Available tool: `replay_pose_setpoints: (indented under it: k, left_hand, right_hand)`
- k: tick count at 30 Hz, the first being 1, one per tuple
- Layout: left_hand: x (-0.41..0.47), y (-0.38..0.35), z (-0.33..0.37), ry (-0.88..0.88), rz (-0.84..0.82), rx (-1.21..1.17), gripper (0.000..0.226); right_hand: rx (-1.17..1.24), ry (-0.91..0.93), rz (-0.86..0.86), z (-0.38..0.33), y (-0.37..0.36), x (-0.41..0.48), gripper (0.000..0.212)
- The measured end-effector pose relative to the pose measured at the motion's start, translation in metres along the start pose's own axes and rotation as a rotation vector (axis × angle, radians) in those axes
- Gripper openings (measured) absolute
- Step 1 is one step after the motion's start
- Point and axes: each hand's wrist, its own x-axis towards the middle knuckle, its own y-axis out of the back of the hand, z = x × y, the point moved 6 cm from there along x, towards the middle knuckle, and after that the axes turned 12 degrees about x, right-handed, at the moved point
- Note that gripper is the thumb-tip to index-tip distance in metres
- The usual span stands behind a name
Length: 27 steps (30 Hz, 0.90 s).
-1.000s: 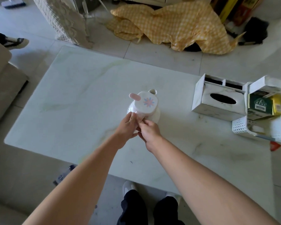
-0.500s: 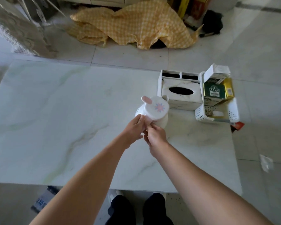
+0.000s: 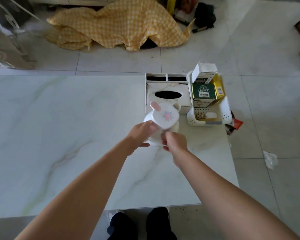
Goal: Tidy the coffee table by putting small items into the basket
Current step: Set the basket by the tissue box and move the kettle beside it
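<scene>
A white lidded cup (image 3: 163, 120) with a pink flower on its lid and a pink tab is held above the marble coffee table (image 3: 59, 135), just in front of the tissue box. My left hand (image 3: 140, 135) grips its left side and my right hand (image 3: 174, 141) grips its lower right side. The white perforated basket (image 3: 227, 116) stands at the table's right edge, right of the cup. Inside it are a green box (image 3: 203, 90), a yellow packet and small items.
A white tissue box holder (image 3: 166, 94) sits between the cup and the basket. Yellow checked cloth (image 3: 121, 26) lies on the floor beyond the table. Red wrapper (image 3: 235, 123) and white paper scrap (image 3: 270, 160) lie on the floor to the right.
Both hands have carried the cup to the right across the table, from its middle toward the tissue box and basket. The cup now tilts more.
</scene>
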Motion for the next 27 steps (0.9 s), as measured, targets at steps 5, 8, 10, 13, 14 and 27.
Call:
replay_pose_setpoints:
  k: [5,8,10,13,14,27]
  left_hand:
    - [0.004,0.002,0.001,-0.02,0.073,0.011,0.034]
    - [0.007,0.003,-0.001,0.019,0.042,-0.005,0.043]
    - [0.009,0.005,-0.001,0.033,0.046,-0.02,0.041]
    - [0.012,0.005,0.0,0.028,0.064,-0.027,0.028]
    - [0.013,0.005,0.001,0.02,0.069,-0.023,0.025]
    - [0.03,0.005,0.035,-0.144,0.143,0.099,0.021]
  right_hand:
    - [0.016,0.134,0.079,-0.039,0.025,0.02,0.053]
    - [-0.138,0.19,-0.121,-0.056,0.013,0.025,0.063]
    - [-0.197,0.191,-0.205,-0.053,0.008,0.026,0.066]
    - [-0.197,0.182,-0.236,-0.046,0.013,0.03,0.07]
    - [-0.185,0.187,-0.225,-0.046,0.017,0.031,0.067]
    - [-0.056,0.187,-0.207,-0.037,0.035,0.036,0.047]
